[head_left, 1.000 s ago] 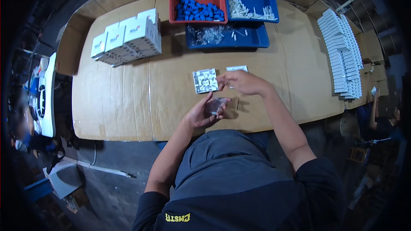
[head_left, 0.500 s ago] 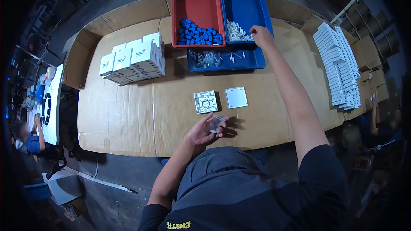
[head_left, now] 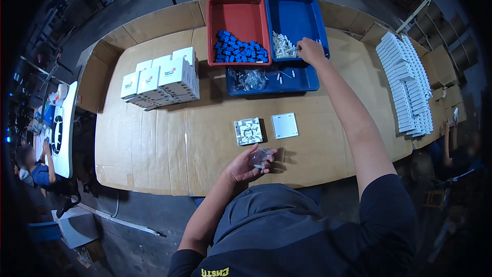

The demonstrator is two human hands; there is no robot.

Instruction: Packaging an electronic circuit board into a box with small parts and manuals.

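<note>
My left hand (head_left: 243, 167), palm up near the table's front edge, holds a small clear plastic bag (head_left: 261, 157). A little white piece shows at the bag's lower end. With my right arm stretched out, my right hand (head_left: 311, 51) is over the near right of the upper blue tray (head_left: 292, 13), beside a heap of white cylindrical pieces (head_left: 283, 45). Its fingers are bent together, and what is between them is too small to make out. Beyond my left hand lie an open white box (head_left: 248, 131) with a patterned inside and a flat white lid (head_left: 284, 125).
A red tray (head_left: 237, 15) holds blue plastic pieces (head_left: 238, 48). The lower blue tray (head_left: 277, 88) contains clear bags and a few white pieces. White boxes (head_left: 161, 79) are stacked at left, with rows of white cases (head_left: 405, 84) at right. Cardboard walls (head_left: 159, 18) border the table.
The trays and table have shifted slightly downward in the picture. My right hand has come a little lower at the white pieces. The left hand still holds the bag.
</note>
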